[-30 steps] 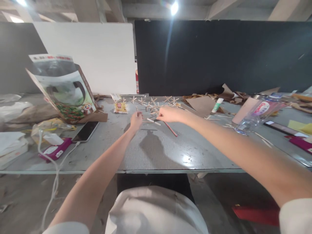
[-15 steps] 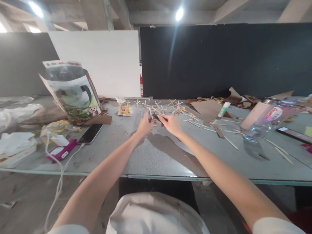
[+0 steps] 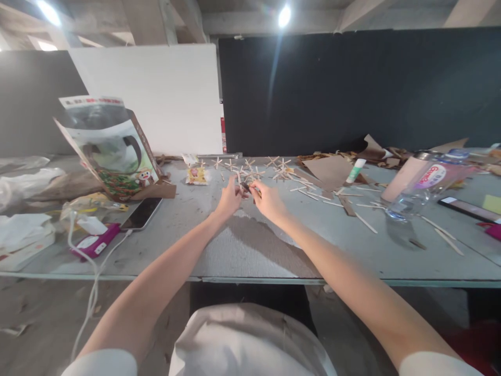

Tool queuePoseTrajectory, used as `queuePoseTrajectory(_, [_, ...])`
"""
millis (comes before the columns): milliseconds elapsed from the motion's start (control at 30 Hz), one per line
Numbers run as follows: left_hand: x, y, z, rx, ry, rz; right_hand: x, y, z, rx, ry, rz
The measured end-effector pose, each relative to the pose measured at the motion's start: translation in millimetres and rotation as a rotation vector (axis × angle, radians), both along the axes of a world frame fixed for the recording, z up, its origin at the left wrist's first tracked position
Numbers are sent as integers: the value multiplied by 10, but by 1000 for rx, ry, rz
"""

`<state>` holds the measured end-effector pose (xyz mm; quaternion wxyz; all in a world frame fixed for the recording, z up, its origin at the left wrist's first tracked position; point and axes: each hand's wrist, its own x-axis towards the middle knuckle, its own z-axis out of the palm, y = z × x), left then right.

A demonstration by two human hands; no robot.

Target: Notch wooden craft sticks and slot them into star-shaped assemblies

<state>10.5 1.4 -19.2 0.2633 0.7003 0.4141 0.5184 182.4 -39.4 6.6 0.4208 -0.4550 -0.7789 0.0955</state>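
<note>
Close together over the table, my two hands work at its middle. My left hand (image 3: 229,198) is closed on a thin pale strip (image 3: 239,178) that sticks up past the fingertips. Fingers pinched, my right hand (image 3: 268,199) grips a small dark tool (image 3: 245,186) whose tip points toward the left hand. Its exact kind is too small to make out. Just beyond the hands lie several star shapes (image 3: 249,165) made of crossed pale strips. Loose strips (image 3: 309,195) are scattered to the right of my right hand.
On the left are a printed bag (image 3: 113,151), a phone (image 3: 141,214) on a white cable and a purple box (image 3: 96,243). A snack packet (image 3: 197,176) lies behind my left hand. Rightward are a glue stick (image 3: 356,171), brown cardboard (image 3: 332,169), a pink flask (image 3: 405,176) and a plastic bottle (image 3: 434,177).
The view has shifted slightly, so everything sits a little further left and higher. My hands stay together, with the right hand's tool still at the left fingers.
</note>
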Motion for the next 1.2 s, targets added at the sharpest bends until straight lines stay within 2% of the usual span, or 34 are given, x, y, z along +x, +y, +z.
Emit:
queuePoseTrajectory(133, [-14,25,-63,-46,55,-18,20,30,4,-58,16,33])
queuePoseTrajectory(333, [19,19,-90,-113,-53,-36,-62,13,-67,-59,55,-29])
queuePoseTrajectory(533, [-64,-3,-95,-153,94,-51,-47,30,-69,-81,2,-34])
queuePoseTrajectory(633, [-31,0,-118,-182,47,-53,-63,25,-79,-97,7,-42])
queuePoseTrajectory(767, [-5,5,-119,-147,-19,-34,-149,-17,-112,-76,17,-99])
queuePoseTrajectory(1000, [-62,15,-134,-142,117,-49,-57,29,-44,-97,-5,-50])
queuePoseTrajectory(1200, [-58,39,-114,-136,1,-68,-171,1,-108,-55,40,-97])
